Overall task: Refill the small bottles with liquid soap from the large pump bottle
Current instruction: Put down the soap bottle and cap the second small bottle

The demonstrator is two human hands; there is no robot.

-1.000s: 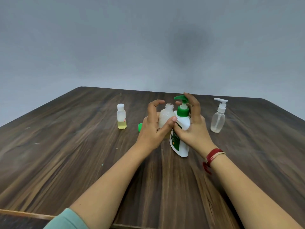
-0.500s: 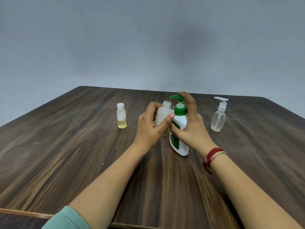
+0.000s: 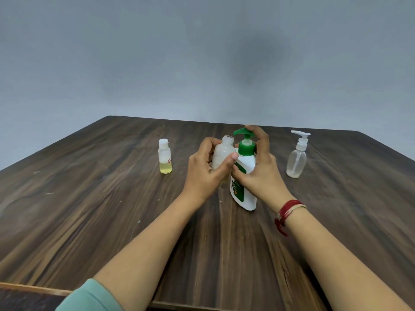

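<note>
Mid-tabletop, the left hand curls around an uncapped small bottle, upright, mouth up. At its 3 o'clock, the right hand grips the upright pump bottle, its nozzle pointing toward 9 o'clock.

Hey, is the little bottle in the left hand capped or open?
Open. The small bottle gripped by the left hand shows a bare neck and round mouth, no cap, beside the nozzle of the large pump bottle.

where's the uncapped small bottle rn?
Head view, mid-table: the uncapped small bottle is gripped by the left hand, its mouth just left of the green nozzle of the large pump bottle, which the right hand holds.
</note>
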